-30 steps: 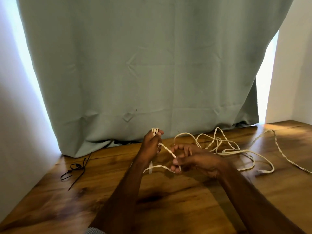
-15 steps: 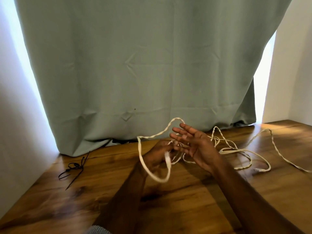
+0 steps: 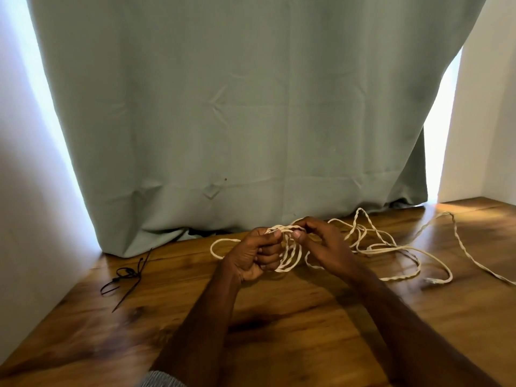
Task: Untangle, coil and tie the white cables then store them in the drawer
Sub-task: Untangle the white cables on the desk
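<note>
The left hand (image 3: 252, 259) has its fingers (image 3: 269, 258) curled shut around several loops of the white cable (image 3: 290, 255), thumb pressed on top of the bundle. Just beside it, the right hand (image 3: 325, 247) pinches the same bundle between thumb and fingertips (image 3: 297, 234), the remaining fingers folded in. Between the two grips the cable runs as a short, twisted stretch; below the fingers the gathered loops hang down toward the wooden surface (image 3: 279, 331). One loose loop sticks out to the left of the left hand's fingers. To the right of the right hand's fingers the rest of the cable lies in an untidy, twisted tangle on the surface, one strand trailing off toward the frame's right edge. Well left of the fingers lie black cable ties (image 3: 127, 277), near the hem of a green curtain (image 3: 237, 121).
</note>
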Tool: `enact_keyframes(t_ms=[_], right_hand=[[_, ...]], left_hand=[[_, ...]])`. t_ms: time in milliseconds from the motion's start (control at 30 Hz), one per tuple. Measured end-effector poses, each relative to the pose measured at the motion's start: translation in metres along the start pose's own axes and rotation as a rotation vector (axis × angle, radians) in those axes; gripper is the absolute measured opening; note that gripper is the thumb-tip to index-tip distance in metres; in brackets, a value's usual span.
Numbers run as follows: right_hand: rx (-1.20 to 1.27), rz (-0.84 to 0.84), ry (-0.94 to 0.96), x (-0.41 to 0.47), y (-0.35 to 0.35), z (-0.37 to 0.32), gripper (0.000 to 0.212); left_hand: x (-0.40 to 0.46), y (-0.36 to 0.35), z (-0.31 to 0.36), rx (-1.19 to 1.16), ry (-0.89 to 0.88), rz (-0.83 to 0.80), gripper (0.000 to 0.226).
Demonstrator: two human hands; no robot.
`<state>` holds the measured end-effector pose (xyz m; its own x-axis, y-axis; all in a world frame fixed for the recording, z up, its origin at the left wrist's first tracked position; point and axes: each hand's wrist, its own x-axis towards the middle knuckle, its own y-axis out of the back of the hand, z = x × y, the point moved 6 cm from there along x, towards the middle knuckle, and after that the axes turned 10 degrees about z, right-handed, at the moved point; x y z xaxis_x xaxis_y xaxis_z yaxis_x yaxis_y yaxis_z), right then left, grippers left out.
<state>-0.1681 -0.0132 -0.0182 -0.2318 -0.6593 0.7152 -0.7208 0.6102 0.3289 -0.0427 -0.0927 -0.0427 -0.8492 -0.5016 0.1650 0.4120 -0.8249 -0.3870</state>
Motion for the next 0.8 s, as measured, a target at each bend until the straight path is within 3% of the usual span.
enact_keyframes(t_ms=[167,267,467,600,800], right_hand=[[0.274,0.073,-0.231,0.000,0.003,0.005,0.016],[0.283,0.161,-0.264,0.003,0.002,0.003,0.016],[0.444,-0.105,-0.547,-0.009,-0.017,0.013,0.027],[0.343,-0.191,-0.520,-0.013,-0.022,0.004,0.025],[0.544,-0.237,-0.609,-0.014,-0.022,0.006,0.025]], left_hand=[[0.004,0.002,-0.006,0.033,0.085,0.054,0.032],[0.002,-0.007,-0.011,0.027,0.141,0.032,0.040],[0.003,-0.007,-0.004,-0.101,0.110,0.037,0.042],[0.006,-0.005,-0.005,-0.126,0.066,0.121,0.048],[0.010,0.002,-0.009,-0.119,0.020,0.221,0.049]])
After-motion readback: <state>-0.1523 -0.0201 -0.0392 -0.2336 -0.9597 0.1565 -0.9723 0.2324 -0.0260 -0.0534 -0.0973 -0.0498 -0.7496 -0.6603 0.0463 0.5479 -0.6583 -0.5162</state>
